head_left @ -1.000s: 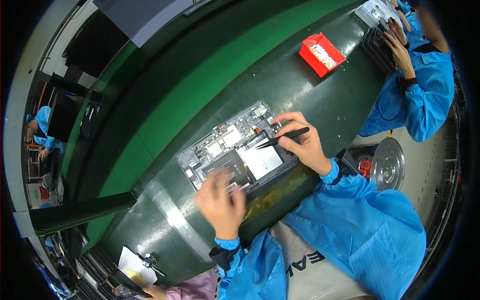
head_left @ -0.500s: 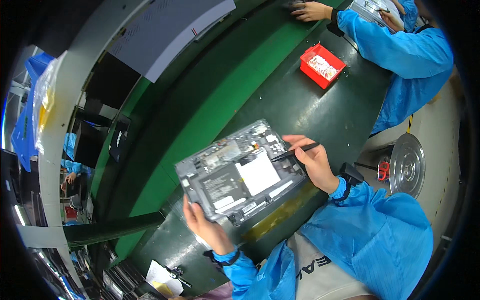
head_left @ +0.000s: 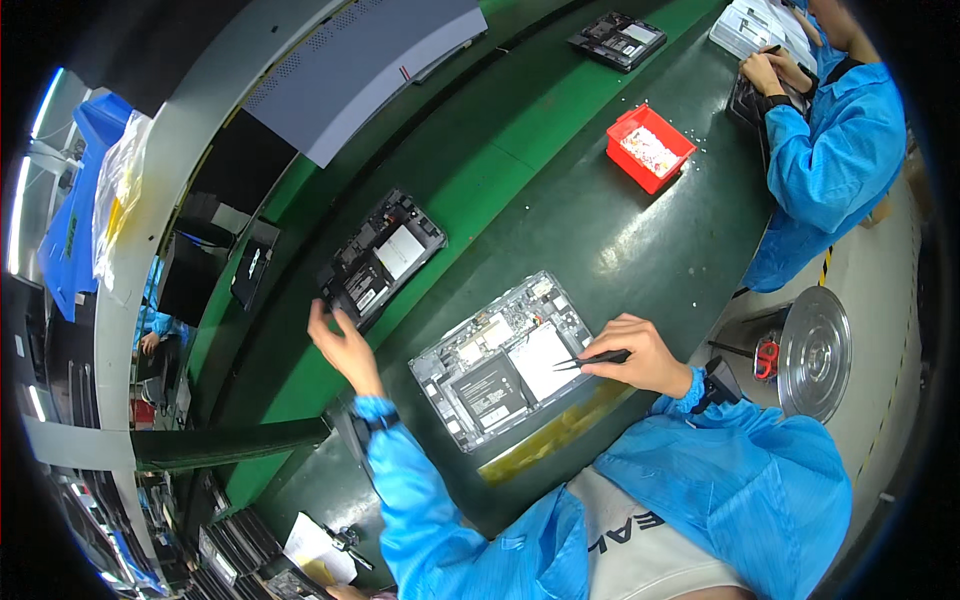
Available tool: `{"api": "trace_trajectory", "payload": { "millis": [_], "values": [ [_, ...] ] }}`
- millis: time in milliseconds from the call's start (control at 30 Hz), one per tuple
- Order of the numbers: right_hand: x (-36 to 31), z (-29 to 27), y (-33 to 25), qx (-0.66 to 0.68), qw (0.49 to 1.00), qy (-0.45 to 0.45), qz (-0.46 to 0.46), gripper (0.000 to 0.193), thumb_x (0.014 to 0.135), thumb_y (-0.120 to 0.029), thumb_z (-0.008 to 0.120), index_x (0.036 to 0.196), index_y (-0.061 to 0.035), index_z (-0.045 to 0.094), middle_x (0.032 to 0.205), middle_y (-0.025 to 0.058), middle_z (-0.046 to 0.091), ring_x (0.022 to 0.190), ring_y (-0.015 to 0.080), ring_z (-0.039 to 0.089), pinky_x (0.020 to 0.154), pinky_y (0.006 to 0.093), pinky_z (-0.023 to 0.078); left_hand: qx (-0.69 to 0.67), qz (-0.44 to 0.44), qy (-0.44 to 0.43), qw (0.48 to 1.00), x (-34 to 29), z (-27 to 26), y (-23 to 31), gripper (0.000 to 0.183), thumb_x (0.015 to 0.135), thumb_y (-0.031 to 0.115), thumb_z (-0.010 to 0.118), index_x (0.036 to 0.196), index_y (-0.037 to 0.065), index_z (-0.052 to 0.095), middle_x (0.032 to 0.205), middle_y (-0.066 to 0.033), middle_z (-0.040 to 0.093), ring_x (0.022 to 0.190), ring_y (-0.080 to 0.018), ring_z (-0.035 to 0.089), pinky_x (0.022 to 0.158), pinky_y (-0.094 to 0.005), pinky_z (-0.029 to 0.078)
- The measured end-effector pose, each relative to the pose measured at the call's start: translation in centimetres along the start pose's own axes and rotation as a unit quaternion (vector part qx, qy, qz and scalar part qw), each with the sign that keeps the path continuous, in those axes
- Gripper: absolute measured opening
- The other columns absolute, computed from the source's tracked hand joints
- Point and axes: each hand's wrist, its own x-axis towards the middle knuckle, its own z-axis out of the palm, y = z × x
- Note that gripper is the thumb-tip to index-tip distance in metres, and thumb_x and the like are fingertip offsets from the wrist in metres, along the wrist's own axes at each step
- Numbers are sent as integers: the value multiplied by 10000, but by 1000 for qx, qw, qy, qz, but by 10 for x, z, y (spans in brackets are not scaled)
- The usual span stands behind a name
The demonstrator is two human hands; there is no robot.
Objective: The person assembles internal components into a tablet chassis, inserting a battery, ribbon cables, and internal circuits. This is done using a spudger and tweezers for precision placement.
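Note:
My right hand (head_left: 645, 357) is closed around black tweezers (head_left: 598, 359). Their tips are over the white square of an opened tablet-like device (head_left: 487, 390), which lies flat on the dark green bench with its battery and circuit boards exposed. My left hand (head_left: 343, 347) has its fingers apart at the near left corner of a second opened device (head_left: 385, 258), a darker one on the bright green strip. I cannot tell whether the fingertips touch that corner.
A red bin (head_left: 651, 150) of small white bits stands toward the far right. Another opened device (head_left: 620, 40) lies on the strip beyond. A co-worker in a blue sleeve (head_left: 835, 150) works at far right. A yellowish strip (head_left: 550, 440) borders the near device.
My left hand has let go of the device it held and moved left to the green strip. A dark device now lies there. The tweezers remain in my right hand.

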Motion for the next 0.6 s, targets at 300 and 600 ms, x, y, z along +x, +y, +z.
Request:
{"api": "trace_trajectory", "payload": {
  "millis": [300, 600],
  "values": [
    [40, -3, -17, -143, 981, -120, -51, 219, 908, -142, 743, 1096, -47, 684, 954, 114, 651, 910, 325, 659, 813, 448, 542, 53, 263, -342, 901, -159, -71, 132, 429, 908, 228, 779, 1309, 91, 708, 1405, -6, 657, 1111, -243, 603, 912, -395, 464],
    [71, 42, 7, -74, 991, -42, -108, 173, 885, -158, 789, 1006, -44, 739, 945, 94, 651, 884, 288, 676, 758, 401, 562, 40, 262, -339, 903, -166, -69, 123, 418, 887, 208, 795, 1285, 102, 721, 1395, 22, 665, 1141, -253, 604, 949, -406, 460]
  ]
}}
